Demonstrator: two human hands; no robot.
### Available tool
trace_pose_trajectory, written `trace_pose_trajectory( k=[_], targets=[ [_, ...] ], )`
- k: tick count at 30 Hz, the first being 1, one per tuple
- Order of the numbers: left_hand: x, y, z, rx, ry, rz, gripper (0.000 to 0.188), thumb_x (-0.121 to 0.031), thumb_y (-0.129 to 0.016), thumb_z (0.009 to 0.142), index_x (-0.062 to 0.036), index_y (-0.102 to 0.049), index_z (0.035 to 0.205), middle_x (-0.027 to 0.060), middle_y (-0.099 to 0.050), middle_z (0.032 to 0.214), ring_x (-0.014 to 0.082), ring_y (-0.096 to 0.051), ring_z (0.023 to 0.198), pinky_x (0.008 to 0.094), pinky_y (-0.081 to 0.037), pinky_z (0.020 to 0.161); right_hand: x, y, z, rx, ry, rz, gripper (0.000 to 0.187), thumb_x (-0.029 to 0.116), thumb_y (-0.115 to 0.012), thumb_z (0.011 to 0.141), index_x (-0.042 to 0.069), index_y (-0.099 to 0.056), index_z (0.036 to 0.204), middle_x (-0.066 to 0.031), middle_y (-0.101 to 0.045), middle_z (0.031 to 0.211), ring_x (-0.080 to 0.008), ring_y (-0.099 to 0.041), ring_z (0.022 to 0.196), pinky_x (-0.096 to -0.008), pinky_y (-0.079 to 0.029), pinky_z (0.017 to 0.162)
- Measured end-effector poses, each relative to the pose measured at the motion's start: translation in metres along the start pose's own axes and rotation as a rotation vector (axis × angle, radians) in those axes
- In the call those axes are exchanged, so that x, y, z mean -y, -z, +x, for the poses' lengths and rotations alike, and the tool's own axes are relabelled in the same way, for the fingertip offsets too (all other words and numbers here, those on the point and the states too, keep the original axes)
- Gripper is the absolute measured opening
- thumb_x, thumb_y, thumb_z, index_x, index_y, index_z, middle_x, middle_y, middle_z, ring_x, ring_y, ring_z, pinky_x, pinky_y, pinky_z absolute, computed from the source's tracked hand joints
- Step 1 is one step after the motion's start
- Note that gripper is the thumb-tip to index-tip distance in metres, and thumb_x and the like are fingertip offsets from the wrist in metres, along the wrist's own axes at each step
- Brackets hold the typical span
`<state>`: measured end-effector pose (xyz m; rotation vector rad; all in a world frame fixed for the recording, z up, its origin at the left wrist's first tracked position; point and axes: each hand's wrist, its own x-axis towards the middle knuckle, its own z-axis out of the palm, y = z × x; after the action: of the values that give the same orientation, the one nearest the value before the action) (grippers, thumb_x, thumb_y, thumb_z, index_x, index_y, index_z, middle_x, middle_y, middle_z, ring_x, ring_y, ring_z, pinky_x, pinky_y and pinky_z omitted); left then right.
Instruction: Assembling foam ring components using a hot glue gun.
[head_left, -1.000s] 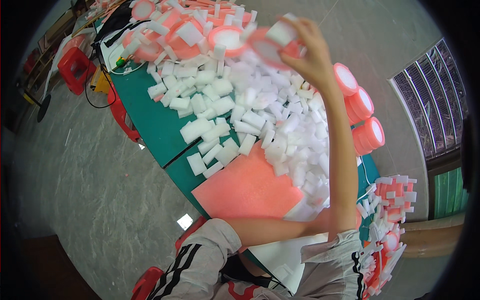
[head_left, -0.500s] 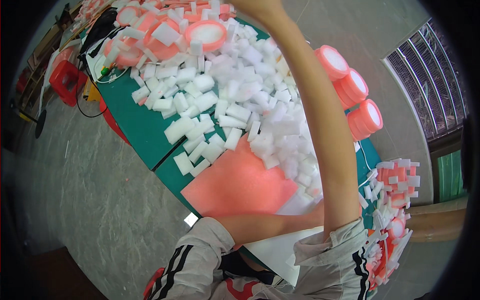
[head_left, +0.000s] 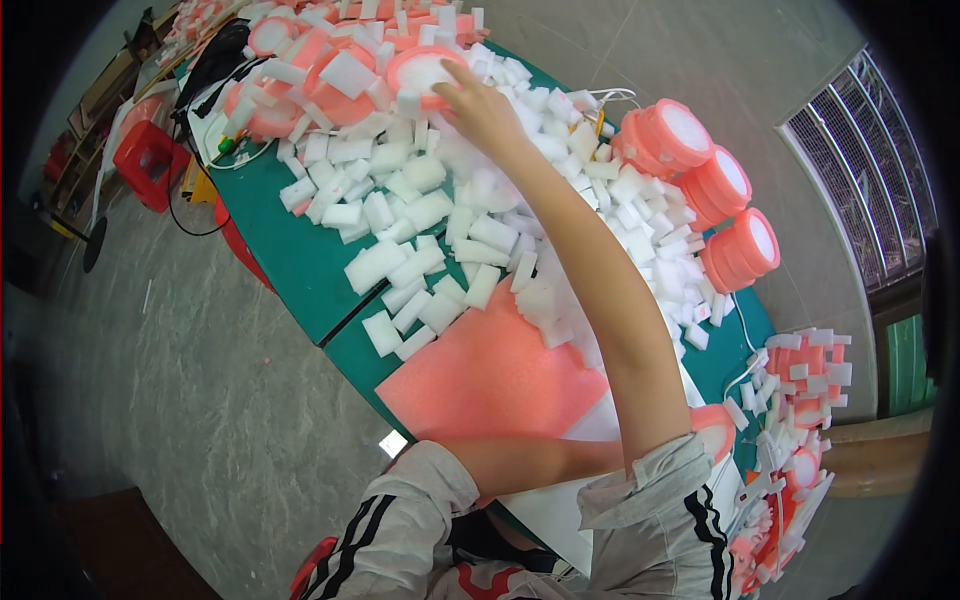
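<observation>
At the far side of the table my right hand (head_left: 475, 105) reaches over the heap, thumb and forefinger apart. Its fingertips are at the rim of a round pink foam piece with a white middle (head_left: 425, 72); I cannot tell whether they touch it. White foam blocks (head_left: 400, 215) lie heaped below that arm. My left forearm (head_left: 545, 465) crosses in front of me to the right, and my left hand is hidden behind the right arm. A flat pink foam sheet (head_left: 490, 375) lies just beyond the left forearm. Another round pink piece (head_left: 714, 428) shows beside my right sleeve.
Stacked pink foam rounds (head_left: 740, 250) line the table's right edge. More pink pieces with white blocks (head_left: 805, 370) stand at the right, near a white cable (head_left: 743, 320). The green table (head_left: 290, 260) has a seam. A red stool (head_left: 150, 165) stands on the floor at left.
My right hand has come down into view from the top edge, the arm now slanting further left. A round pink piece now shows beside my right sleeve. The whole view has shifted slightly.
</observation>
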<state>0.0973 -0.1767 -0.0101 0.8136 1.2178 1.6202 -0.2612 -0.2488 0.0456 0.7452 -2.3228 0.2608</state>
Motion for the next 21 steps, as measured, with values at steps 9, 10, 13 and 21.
trace_pose_trajectory(
  k=[9, 10, 13, 21],
  targets=[
    [0.012, -0.013, 0.006, -0.035, 0.048, -0.197, 0.049, -0.026, -0.071, 0.059, -0.0018, -0.056, 0.099, 0.0129, -0.060, 0.088, 0.0228, -0.057, 0.081, 0.0317, -0.044, 0.074, 0.009, -0.007, 0.006, 0.058, -0.072, -0.244, 0.042, 0.004, -0.055, 0.067, 0.012, -0.044, 0.106, -0.0125, -0.051, 0.103, -0.0250, -0.061, 0.060, -0.0357, -0.046, 0.045],
    [0.016, -0.014, 0.008, -0.043, 0.052, -0.199, 0.049, -0.026, -0.071, 0.059, -0.0018, -0.056, 0.099, 0.0129, -0.060, 0.088, 0.0228, -0.057, 0.081, 0.0317, -0.044, 0.074, 0.017, -0.006, 0.008, -0.037, -0.104, -0.205, 0.039, 0.004, -0.055, 0.066, 0.010, -0.045, 0.103, -0.0124, -0.052, 0.100, -0.0252, -0.060, 0.060, -0.0356, -0.047, 0.046],
    [0.022, -0.016, 0.010, -0.194, 0.051, -0.012, 0.048, -0.027, -0.071, 0.059, -0.0019, -0.057, 0.098, 0.0129, -0.061, 0.085, 0.0224, -0.058, 0.079, 0.0320, -0.044, 0.072, 0.031, 0.003, 0.018, -0.338, -0.163, -0.077, 0.032, 0.003, -0.053, 0.066, 0.007, -0.048, 0.097, -0.0119, -0.055, 0.096, -0.0261, -0.059, 0.056, -0.0356, -0.046, 0.046],
    [-0.004, -0.005, 0.000, -0.047, 0.134, -0.150, 0.042, -0.023, -0.068, 0.064, 0.0000, -0.055, 0.096, 0.0143, -0.059, 0.091, 0.0209, -0.056, 0.083, 0.0300, -0.044, 0.072, 0.024, 0.072, 0.103, -0.827, -0.395, 0.554, 0.061, 0.010, -0.063, 0.069, 0.005, -0.038, 0.124, -0.0252, -0.039, 0.123, -0.0353, -0.042, 0.112, -0.0339, -0.035, 0.091]
  ],
)
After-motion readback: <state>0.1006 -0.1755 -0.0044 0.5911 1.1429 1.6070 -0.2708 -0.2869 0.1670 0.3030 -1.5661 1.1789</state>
